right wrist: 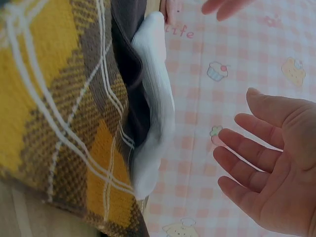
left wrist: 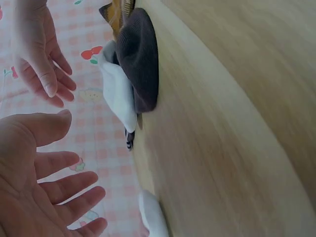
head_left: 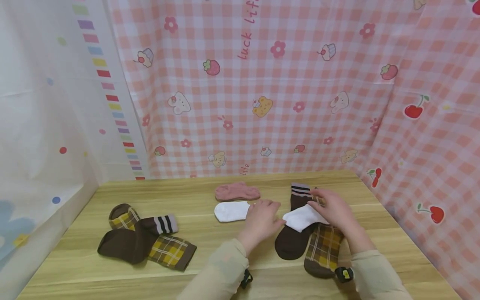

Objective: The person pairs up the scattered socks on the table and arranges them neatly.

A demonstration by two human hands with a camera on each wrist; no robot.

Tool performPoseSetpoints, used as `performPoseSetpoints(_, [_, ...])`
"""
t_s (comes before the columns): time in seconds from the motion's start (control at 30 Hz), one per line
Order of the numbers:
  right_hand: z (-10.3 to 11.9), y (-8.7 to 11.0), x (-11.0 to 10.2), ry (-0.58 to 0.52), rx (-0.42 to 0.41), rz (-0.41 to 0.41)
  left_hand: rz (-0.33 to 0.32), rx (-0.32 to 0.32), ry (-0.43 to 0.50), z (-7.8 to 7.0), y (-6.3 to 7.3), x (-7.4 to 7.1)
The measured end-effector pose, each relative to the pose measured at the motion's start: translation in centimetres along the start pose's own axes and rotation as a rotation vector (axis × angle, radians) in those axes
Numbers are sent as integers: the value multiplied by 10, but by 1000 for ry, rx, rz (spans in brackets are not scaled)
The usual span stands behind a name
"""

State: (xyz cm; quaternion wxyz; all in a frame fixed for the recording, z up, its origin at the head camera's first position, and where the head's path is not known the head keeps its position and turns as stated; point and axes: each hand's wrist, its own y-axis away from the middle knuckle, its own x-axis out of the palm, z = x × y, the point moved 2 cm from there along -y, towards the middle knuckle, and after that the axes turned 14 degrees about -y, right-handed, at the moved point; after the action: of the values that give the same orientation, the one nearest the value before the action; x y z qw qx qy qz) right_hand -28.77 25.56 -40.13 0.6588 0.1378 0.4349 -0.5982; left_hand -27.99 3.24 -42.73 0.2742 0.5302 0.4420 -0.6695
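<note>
In the head view a white sock (head_left: 300,218) lies across a dark brown sock with striped cuff (head_left: 292,243) and a yellow-brown plaid sock (head_left: 325,246). My right hand (head_left: 335,211) is over the right end of this white sock. In the right wrist view its fingers (right wrist: 247,153) are spread and bent a little, apart from the sock. My left hand (head_left: 262,221) hovers left of the white sock, partly covering the end of another white sock (head_left: 229,211). Its palm and loose fingers (left wrist: 69,185) hold nothing in the left wrist view.
A pink sock (head_left: 237,191) lies behind the left white sock. On the table's left side, a second brown sock (head_left: 120,246) crosses a plaid sock (head_left: 172,251). Behind the wooden table (head_left: 202,279) hangs a pink checked curtain (head_left: 232,96).
</note>
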Motion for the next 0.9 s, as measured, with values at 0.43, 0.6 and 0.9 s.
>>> performPoseSetpoints(0.43, [-19,1,-9,-34,118,34,152,-101,367,-6,-9,8])
performPoseSetpoints(0.6, [-26,4,-8,-42,203,88,168,-144,520,-6,-9,14])
performPoseSetpoints(0.9, [-35,5,-5,-35,273,144,194,-223,707,-6,-11,25])
